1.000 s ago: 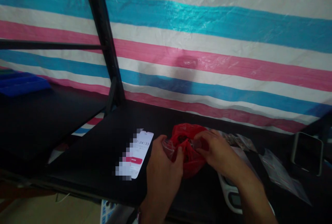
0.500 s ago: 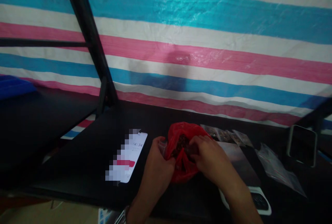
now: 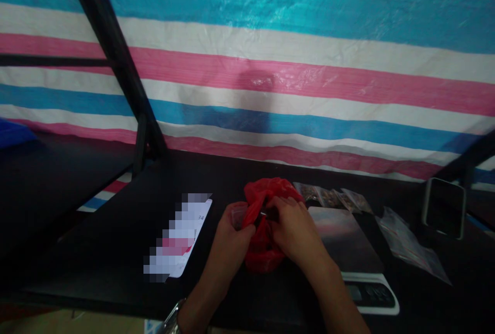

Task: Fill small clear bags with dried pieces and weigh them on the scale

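Left grip: left hand [image 3: 230, 234] closed, fingers curled around a small transparent plastic bag [image 3: 238, 216] and the side of the bag's mouth.
Right grip: right hand [image 3: 294, 231] closed, fingertips pinching the top of the red plastic bag [image 3: 263, 251].
Bag: bunched between both hands, touching each, with something dark and too shadowed to identify inside.
Edges: the bag rests on the black worktop [image 3: 96, 241], near its front edge.
Left side: a phone [image 3: 178, 238] with a pixelated screen lies just beside the left hand.
Right side: a digital kitchen scale [image 3: 348, 238] lies just beside the right hand, under that forearm's edge.
Beyond: small packets [image 3: 332, 197], a transparent zip bag [image 3: 412, 246], a dark-screened phone [image 3: 444, 207].
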`<state>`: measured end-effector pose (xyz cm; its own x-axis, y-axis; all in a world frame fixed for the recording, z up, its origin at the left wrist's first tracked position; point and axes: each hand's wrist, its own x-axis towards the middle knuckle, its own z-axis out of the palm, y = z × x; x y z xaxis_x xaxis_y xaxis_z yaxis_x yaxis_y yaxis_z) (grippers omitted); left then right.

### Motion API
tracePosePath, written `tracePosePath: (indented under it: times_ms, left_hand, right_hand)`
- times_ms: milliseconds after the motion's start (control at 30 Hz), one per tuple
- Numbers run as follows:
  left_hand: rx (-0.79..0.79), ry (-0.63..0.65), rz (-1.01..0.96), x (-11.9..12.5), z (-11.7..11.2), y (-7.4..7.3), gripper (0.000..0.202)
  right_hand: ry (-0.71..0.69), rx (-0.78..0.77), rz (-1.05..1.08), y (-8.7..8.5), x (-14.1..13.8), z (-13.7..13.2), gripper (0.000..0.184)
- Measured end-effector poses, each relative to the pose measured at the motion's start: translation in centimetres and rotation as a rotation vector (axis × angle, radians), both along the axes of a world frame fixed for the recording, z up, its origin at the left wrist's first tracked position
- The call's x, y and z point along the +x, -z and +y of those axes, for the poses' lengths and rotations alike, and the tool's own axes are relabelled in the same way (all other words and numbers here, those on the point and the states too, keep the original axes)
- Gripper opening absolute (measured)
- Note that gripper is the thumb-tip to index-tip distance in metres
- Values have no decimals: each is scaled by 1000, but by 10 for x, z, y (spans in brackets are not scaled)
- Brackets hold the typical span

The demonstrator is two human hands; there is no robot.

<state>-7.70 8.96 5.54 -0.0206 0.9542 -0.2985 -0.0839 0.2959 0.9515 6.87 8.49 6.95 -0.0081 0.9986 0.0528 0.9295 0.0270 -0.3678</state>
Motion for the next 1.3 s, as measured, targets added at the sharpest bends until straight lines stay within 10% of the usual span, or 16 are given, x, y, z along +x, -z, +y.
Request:
tracePosePath:
  times_ms: [167,467,767,1300]
  left_hand:
    - [28,-56,-26,-6,5,7,46]
    - [524,-145,172,-17,10,23,52]
    - [514,-2,167,-10,7,31,29]
    - [508,29,107,-5,4,27,30]
  right_hand:
    - [24,79,213,13,0,4,33]
    - [-117,147,988,15,19,7,35]
    - [-154,249,671,-29,0,-23,31]
    - [-306,436,409,-25,-8,-24,42]
